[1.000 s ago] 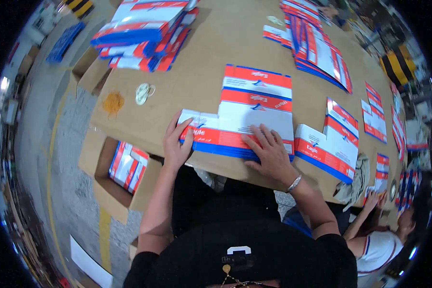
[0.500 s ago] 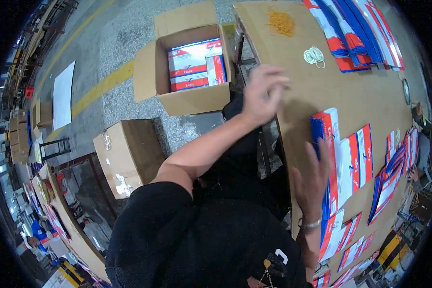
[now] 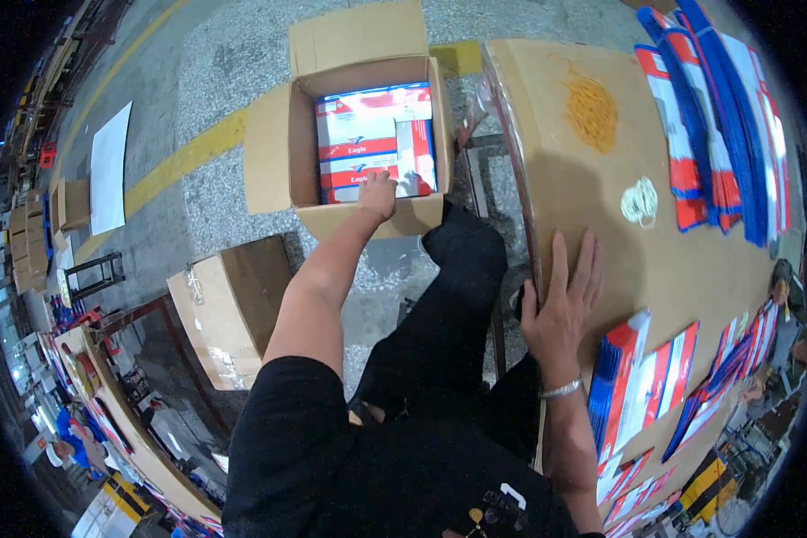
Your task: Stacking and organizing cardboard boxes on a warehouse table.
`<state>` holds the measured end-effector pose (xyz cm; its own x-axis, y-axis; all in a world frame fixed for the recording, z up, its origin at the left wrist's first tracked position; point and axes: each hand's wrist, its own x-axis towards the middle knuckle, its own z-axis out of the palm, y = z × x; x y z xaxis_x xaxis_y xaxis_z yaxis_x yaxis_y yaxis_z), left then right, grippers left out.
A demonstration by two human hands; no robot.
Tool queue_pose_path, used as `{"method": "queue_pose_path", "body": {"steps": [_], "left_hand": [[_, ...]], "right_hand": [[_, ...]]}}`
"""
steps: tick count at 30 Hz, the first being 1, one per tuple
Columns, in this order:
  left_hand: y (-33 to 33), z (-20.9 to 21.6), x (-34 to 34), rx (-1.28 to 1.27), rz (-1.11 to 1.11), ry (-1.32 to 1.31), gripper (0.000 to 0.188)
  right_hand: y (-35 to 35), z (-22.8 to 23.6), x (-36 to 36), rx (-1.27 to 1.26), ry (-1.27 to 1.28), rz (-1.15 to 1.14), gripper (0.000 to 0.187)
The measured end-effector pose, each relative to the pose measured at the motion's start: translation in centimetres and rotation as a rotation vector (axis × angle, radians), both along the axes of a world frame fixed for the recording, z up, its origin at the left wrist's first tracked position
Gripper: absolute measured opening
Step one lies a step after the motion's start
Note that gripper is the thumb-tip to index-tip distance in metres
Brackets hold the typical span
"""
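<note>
My left hand (image 3: 378, 191) reaches down into an open cardboard box (image 3: 282, 152) on the floor and presses on the red, white and blue envelopes (image 3: 359, 134) stacked inside it. My right hand (image 3: 565, 300) lies flat, fingers spread, on the brown cardboard-covered table (image 3: 565, 188) near its edge and holds nothing. A stack of the same envelopes (image 3: 637, 386) lies on the table just right of that hand.
More envelope piles (image 3: 726, 125) run along the far side of the table, with a heap of yellow rubber bands (image 3: 592, 112) and a white bundle (image 3: 639, 202). A closed carton (image 3: 229, 305) stands on the floor by my left side. A yellow line (image 3: 179, 161) crosses the floor.
My left hand has moved from the table edge down into the floor box onto the envelopes. My right hand has left the envelope stack and now rests flat on the table.
</note>
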<state>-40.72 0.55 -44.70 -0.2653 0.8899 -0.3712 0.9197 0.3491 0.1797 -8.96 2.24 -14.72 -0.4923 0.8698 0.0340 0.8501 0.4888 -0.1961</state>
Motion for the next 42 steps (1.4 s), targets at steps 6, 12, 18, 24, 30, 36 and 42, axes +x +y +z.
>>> {"method": "queue_pose_path", "body": {"steps": [6, 12, 18, 24, 30, 36, 42], "left_hand": [[5.9, -6.6, -3.0, -0.437, -0.419, 0.260, 0.033], [11.0, -14.0, -4.3, -0.425, -0.473, 0.349, 0.044], [14.4, -20.2, -7.3, -0.482, -0.352, 0.408, 0.052], [16.6, -20.2, -8.9, -0.497, -0.633, 0.600, 0.040], [19.2, -16.3, -8.9, -0.567, -0.648, 0.538, 0.021], [21.4, -8.6, -13.9, -0.459, -0.747, 0.238, 0.025], [17.7, 6.6, -12.6, -0.301, -0.636, -0.003, 0.020]], "right_hand": [[0.8, 0.1, -0.5, -0.083, -0.076, -0.026, 0.072], [0.8, -0.3, 0.1, -0.180, -0.212, -0.015, 0.085], [0.7, -0.3, -0.5, -0.163, -0.367, -0.014, 0.082], [-0.1, -1.1, 0.7, -0.137, -0.299, -0.029, 0.078], [1.0, -1.0, 0.1, -0.109, -0.270, 0.026, 0.081], [1.2, -1.0, 0.7, -0.142, -0.194, 0.010, 0.077], [1.3, -0.2, 0.4, -0.110, -0.136, -0.051, 0.066]]}}
